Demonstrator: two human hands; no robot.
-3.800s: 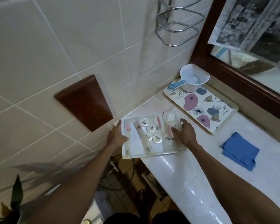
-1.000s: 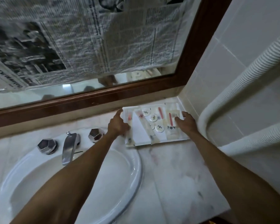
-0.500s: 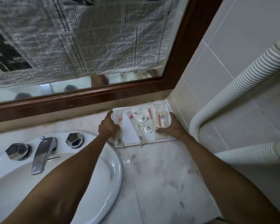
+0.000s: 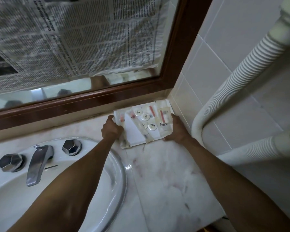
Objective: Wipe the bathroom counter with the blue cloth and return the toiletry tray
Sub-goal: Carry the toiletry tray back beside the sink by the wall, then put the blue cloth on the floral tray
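Holding toiletry tray (image 4: 165, 102) of sachets (image 4: 164, 117), discs (image 4: 145, 116)

Bathroom, perhaps domestic, sink (image 4: 120, 173), tap (image 4: 38, 164), mirror (image 4: 94, 100)

The toiletry tray (image 4: 164, 104) sits in the counter (image 4: 166, 178) corner, right of the sink (image 4: 117, 173).

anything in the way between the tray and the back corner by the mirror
Nothing visible. The toiletry tray, gripped at its sides by the left hand and right hand, is already at the corner, its far edge by the mirror frame and its right edge by the tiled wall. The counter beneath it is hidden.
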